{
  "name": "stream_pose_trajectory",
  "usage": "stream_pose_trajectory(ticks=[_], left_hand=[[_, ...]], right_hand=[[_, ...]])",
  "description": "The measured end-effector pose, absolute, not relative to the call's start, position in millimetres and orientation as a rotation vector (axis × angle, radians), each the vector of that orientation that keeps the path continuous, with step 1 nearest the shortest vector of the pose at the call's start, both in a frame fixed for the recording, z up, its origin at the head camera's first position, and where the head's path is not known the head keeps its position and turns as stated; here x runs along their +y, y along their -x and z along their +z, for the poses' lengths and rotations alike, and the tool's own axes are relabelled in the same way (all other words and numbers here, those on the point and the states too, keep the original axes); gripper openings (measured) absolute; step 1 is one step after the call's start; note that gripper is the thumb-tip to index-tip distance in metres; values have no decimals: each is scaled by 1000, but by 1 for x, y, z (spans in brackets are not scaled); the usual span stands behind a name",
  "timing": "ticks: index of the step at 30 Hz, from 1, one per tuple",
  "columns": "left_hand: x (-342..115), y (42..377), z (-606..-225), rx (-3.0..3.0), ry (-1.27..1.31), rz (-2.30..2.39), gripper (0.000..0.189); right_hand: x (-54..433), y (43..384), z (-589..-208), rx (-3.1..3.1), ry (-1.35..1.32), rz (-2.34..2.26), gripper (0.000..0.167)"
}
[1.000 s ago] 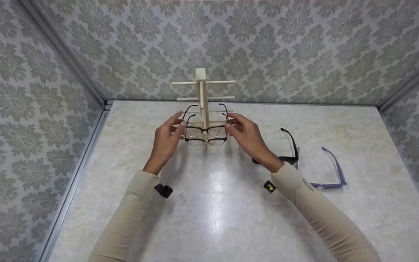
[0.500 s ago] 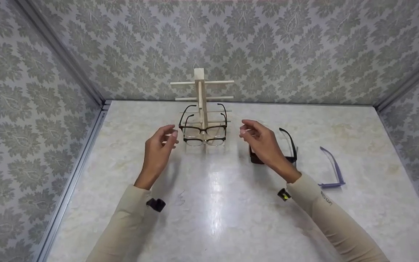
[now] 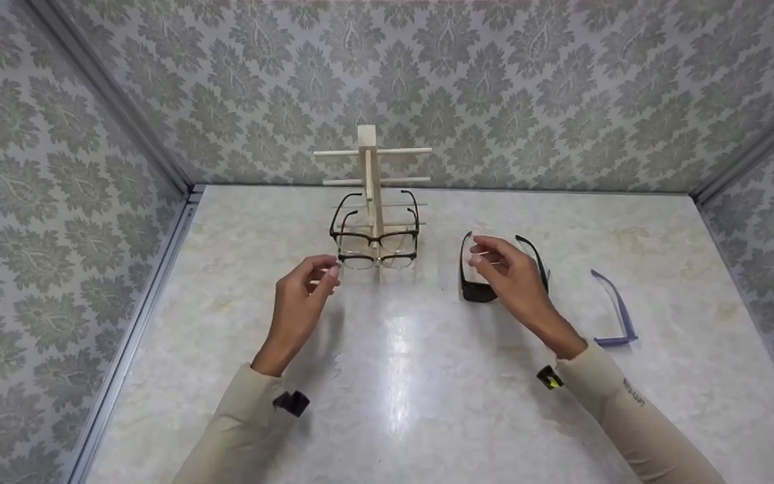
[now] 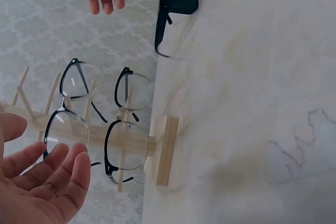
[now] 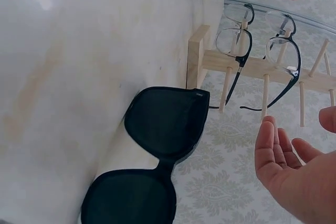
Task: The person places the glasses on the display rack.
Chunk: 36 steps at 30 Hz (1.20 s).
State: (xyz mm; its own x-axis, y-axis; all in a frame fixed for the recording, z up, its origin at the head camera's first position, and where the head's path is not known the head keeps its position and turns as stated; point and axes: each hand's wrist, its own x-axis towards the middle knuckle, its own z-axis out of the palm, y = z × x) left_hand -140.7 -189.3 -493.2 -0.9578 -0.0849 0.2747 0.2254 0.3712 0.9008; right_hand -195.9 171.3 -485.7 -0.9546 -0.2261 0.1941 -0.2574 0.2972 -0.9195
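Note:
A wooden eyeglass rack (image 3: 367,138) stands at the back of the table, with pegs sticking out on both sides. Two pairs of dark-rimmed glasses hang on its lower pegs: the upper glasses (image 3: 398,233) and the lower glasses (image 3: 398,257). My left hand (image 3: 301,302) hovers just left of the lower pair, its fingers loosely bent around nothing. Over the black sunglasses (image 3: 476,293), my right hand (image 3: 513,281) is held with relaxed fingers and an empty grasp; it partly hides them. In the right wrist view the dark sunglass lenses (image 5: 165,119) lie below that hand (image 5: 294,174).
Purple glasses (image 3: 623,319) lie on the marbled white table (image 3: 394,376), farther right than the sunglasses. The rack's upper pegs (image 3: 407,151) carry no glasses. Patterned panels (image 3: 454,87) close in the back and sides, with a metal rail (image 3: 138,316) along the left.
Both hands have let go of the upper glasses, which now hang on the rack. My right hand has moved right to above the sunglasses; my left has drawn back toward me.

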Motion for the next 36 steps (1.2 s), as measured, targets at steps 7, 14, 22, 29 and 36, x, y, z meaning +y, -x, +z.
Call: stream_pose_trajectory(ticks=[7, 14, 22, 29, 36], left_hand=[[-176, 133, -499, -2382, 183, -1604, 21], [-162, 129, -506, -2420, 230, -1582, 21], [-147, 127, -514, -2448, 288, -1593, 23], [-134, 127, -521, -2482, 347, -1626, 25], [-122, 127, -528, -2477, 392, -1674, 25]], right_hand=[[189, 186, -491, -2526, -421, 1788, 43], [209, 177, -496, -2477, -351, 1768, 40], [231, 170, -502, -2401, -289, 1804, 36], [252, 162, -507, -2420, -220, 1750, 37], [276, 158, -508, -2410, -187, 1694, 37]])
